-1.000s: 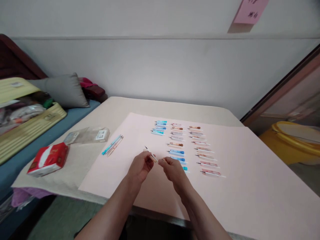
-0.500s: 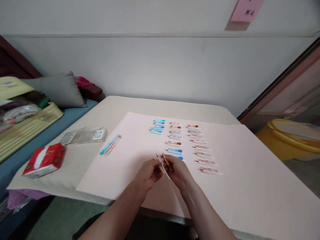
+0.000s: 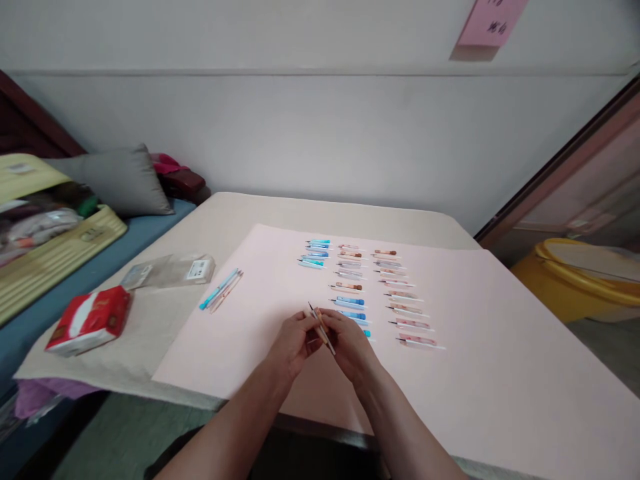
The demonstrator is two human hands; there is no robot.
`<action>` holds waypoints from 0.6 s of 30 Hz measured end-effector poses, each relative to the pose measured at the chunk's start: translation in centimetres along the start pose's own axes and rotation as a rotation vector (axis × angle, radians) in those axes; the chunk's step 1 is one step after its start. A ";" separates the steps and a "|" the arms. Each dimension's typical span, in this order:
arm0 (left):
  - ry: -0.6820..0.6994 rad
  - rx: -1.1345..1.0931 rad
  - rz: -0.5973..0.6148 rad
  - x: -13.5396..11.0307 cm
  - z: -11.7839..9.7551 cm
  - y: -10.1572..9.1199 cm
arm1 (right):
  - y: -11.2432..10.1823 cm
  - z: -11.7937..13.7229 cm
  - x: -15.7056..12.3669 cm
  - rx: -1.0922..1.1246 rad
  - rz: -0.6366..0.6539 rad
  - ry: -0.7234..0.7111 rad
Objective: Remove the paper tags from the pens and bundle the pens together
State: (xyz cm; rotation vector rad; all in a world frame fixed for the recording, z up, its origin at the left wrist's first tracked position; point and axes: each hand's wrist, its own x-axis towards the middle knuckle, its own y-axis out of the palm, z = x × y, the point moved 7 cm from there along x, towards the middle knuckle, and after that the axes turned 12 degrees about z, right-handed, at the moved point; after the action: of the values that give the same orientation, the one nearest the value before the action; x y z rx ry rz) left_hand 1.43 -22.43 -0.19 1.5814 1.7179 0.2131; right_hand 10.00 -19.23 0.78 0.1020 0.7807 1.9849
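Observation:
Both my hands meet above the front of the pink sheet, fingers pinched together. My left hand (image 3: 293,345) grips a thin white pen refill (image 3: 315,313) with a dark tip pointing up and away. Against it lies an orange-brown pen barrel (image 3: 325,333), held by my right hand (image 3: 350,341). Fingers hide part of both pieces, and I cannot tell whether they are joined. Just past my right hand are blue pens (image 3: 350,301) with white refills beside them. Pink pens (image 3: 419,341) lie farther right in another column, and brown-capped ones (image 3: 349,287) sit between.
A small bunch of blue and pink pens (image 3: 220,291) lies on the sheet's left. Beyond it are a clear plastic bag (image 3: 173,272) and a red tissue pack (image 3: 90,320) on the table (image 3: 320,212). A yellow bin (image 3: 575,280) stands at right.
The refill and the orange-brown barrel, held apart at an angle before, are now close together and lined up. My right hand has shifted slightly left, uncovering more of the blue pens.

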 end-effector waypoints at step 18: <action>0.023 0.012 -0.021 0.9 0.1 -0.6 | 1.0 0.8 -0.2 -0.008 0.058 -0.023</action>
State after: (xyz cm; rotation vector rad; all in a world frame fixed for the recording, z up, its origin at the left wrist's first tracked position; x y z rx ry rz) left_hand 1.09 -21.76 -1.06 1.5744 1.7554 0.2117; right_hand 9.66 -19.34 2.03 0.1438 0.7621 2.0380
